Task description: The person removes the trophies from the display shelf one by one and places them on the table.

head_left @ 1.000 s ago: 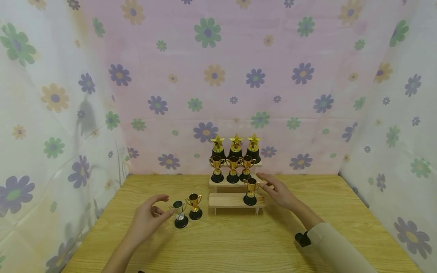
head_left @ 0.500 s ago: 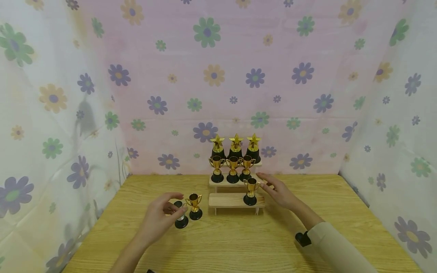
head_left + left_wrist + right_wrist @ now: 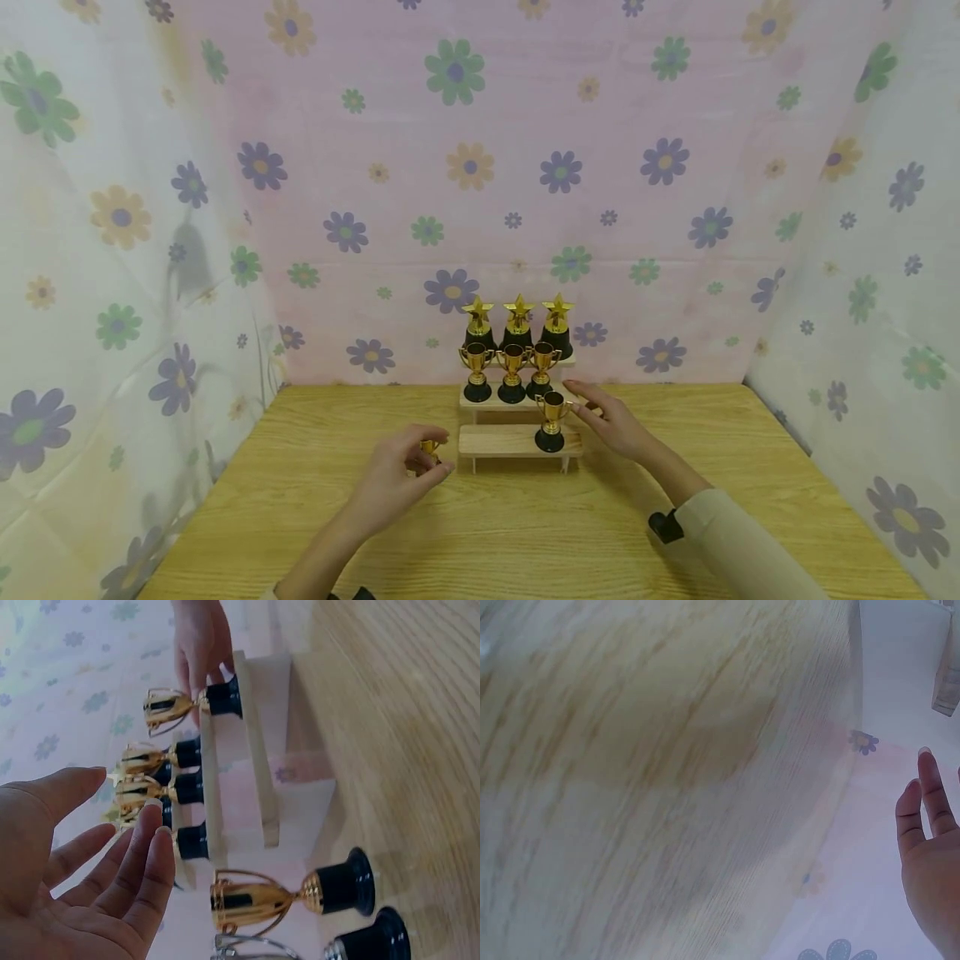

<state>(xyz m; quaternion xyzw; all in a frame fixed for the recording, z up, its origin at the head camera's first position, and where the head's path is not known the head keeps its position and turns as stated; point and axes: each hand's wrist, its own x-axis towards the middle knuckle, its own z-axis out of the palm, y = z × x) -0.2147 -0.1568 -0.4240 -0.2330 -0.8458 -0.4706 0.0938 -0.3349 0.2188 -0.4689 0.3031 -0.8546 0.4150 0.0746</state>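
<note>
My left hand (image 3: 397,475) hovers with relaxed, spread fingers over two small trophies on the table. In the left wrist view, a gold trophy cup (image 3: 251,901) and a silver trophy cup (image 3: 259,949) stand apart from its fingers. From the head view, that hand hides the silver cup and most of the gold one. My right hand (image 3: 617,427) is held beside the gold trophy cup (image 3: 552,412) on the lowest shelf step, fingertips close to its handle; whether they touch cannot be told. Its fingers look fairly straight in the right wrist view.
The stepped wooden stand (image 3: 491,440) holds three gold cups (image 3: 512,367) on its middle step. Three star trophies (image 3: 519,321) stand on its top step. A flowered cloth (image 3: 375,275) rises behind and at both sides of the wooden table (image 3: 525,533).
My left hand has moved rightward, from beside the silver cup to in front of both loose cups. The right hand has stayed in place beside the cup on the lowest step.
</note>
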